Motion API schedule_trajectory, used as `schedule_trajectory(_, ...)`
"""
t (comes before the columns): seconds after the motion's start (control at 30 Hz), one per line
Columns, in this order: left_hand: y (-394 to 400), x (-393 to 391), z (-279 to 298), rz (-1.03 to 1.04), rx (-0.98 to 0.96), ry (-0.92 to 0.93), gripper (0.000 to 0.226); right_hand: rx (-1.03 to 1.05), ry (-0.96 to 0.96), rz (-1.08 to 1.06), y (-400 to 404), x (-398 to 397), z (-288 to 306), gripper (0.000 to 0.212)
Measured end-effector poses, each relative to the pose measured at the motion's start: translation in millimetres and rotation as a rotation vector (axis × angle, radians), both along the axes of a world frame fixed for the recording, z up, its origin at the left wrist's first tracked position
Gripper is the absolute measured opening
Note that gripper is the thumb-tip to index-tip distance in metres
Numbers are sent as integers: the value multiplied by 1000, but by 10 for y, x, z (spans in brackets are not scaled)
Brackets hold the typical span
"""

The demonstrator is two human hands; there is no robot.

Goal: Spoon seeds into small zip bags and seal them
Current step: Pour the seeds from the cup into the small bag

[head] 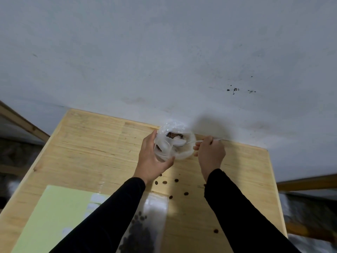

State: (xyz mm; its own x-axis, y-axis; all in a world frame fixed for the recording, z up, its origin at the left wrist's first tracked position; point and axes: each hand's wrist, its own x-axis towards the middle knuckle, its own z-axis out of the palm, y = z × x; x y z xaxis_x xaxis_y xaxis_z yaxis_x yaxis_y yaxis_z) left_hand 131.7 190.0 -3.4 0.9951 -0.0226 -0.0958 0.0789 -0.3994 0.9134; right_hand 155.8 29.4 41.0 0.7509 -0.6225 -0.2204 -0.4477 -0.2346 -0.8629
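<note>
A crumpled clear plastic bag [184, 152] holding brown seeds [174, 135] stands at the far edge of the wooden table [91, 143]. My left hand [152, 159] grips the bag's left side. My right hand [209, 152] pinches the handle of a white plastic spoon [189, 142] whose bowl is inside the bag's mouth. A small clear zip bag [145, 227] partly filled with dark seeds lies flat near the front edge, between my forearms.
Loose seeds [176, 180] lie scattered on the table in front of the big bag and to the right. A pale green sheet [54, 216] with white labels covers the front left. A grey wall rises behind the table.
</note>
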Motion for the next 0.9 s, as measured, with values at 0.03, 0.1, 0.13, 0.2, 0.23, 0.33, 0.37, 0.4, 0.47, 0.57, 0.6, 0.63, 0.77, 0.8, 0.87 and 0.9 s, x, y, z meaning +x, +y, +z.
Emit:
schedule_trajectory(0.03, -2, 4, 1, -2, 5, -2, 104, 27, 28, -18, 34, 33, -68, 41)
schedule_trajectory(0.1, -6, 10, 8, -6, 14, -1, 104, 58, 60, -60, 83, 100, -187, 41)
schedule_trajectory(0.13, -6, 12, 12, -6, 16, 0, 104, 68, 66, -81, 98, 125, -238, 41)
schedule_trajectory(0.2, -2, 17, 15, -5, 22, -1, 103, 114, 66, -143, 120, 165, -309, 42)
schedule_trajectory(0.23, 0, 22, 15, -7, 25, -1, 103, 167, 65, -186, 128, 179, -337, 41)
schedule_trajectory(0.33, 6, 36, 11, -14, 20, 8, 103, 390, 55, -292, 122, 199, -411, 36)
schedule_trajectory(0.37, 7, 42, 9, -17, 18, 10, 103, 456, 45, -304, 105, 196, -428, 34)
schedule_trajectory(0.4, 11, 45, 7, -21, 15, 11, 103, 504, 32, -309, 85, 187, -435, 33)
schedule_trajectory(0.47, 14, 53, 1, -31, 9, 14, 103, 529, 7, -308, 31, 162, -422, 30)
schedule_trajectory(0.57, 12, 59, -10, -33, -2, 22, 104, 476, -12, -292, -54, 117, -369, 32)
schedule_trajectory(0.6, 6, 59, -9, -31, -6, 23, 104, 448, -14, -282, -79, 99, -343, 33)
schedule_trajectory(0.63, 3, 59, -7, -29, -9, 23, 103, 421, -16, -273, -103, 79, -313, 33)
schedule_trajectory(0.77, -14, 60, 22, -36, -16, 26, 104, 417, -59, -268, -157, 24, -134, 33)
schedule_trajectory(0.8, -15, 61, 27, -37, -15, 27, 104, 432, -79, -267, -160, 16, -75, 33)
schedule_trajectory(0.87, -19, 63, 38, -40, -12, 30, 104, 456, -126, -241, -160, -2, 60, 34)
schedule_trajectory(0.9, -21, 65, 40, -42, -13, 30, 105, 464, -153, -213, -159, -15, 129, 34)
